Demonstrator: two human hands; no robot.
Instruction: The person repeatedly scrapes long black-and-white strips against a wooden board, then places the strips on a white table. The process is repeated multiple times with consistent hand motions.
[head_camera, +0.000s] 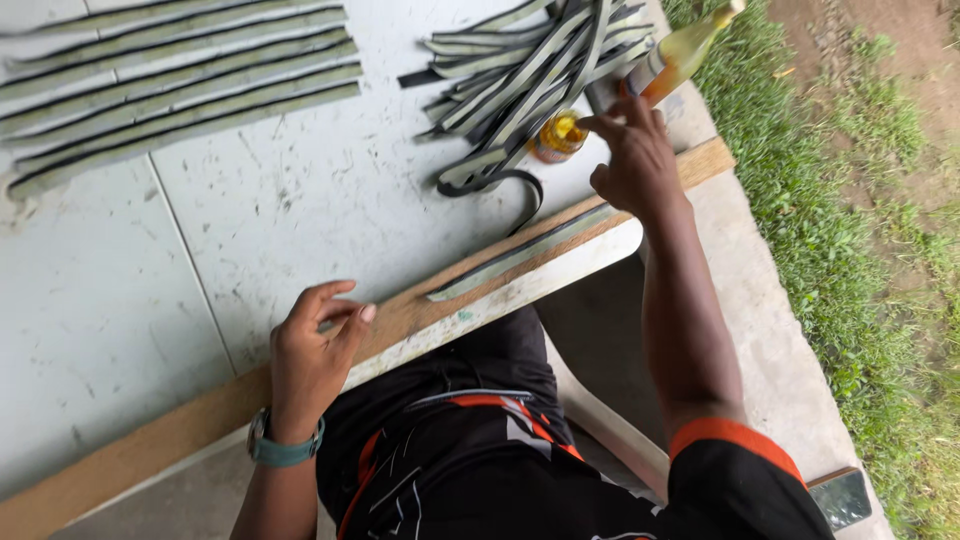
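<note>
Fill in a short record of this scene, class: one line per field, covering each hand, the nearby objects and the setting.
left hand: rests on the wooden plank, fingers curled, wearing a teal wristwatch
right hand: fingertips at the open top of a small orange jar
strip on plank: one long grey-green strip, black-edged
loose pile: tangled strips
laid-out rows: strips side by side on the pale table
bottle: amber liquid, tilted
setting: outdoors, grass at right

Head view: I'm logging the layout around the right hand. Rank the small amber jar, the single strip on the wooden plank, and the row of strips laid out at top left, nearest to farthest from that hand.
From the right hand:
1. Small amber jar, just left of the fingertips.
2. Single strip on the wooden plank, below the hand.
3. Row of strips, far across the table at top left.
</note>
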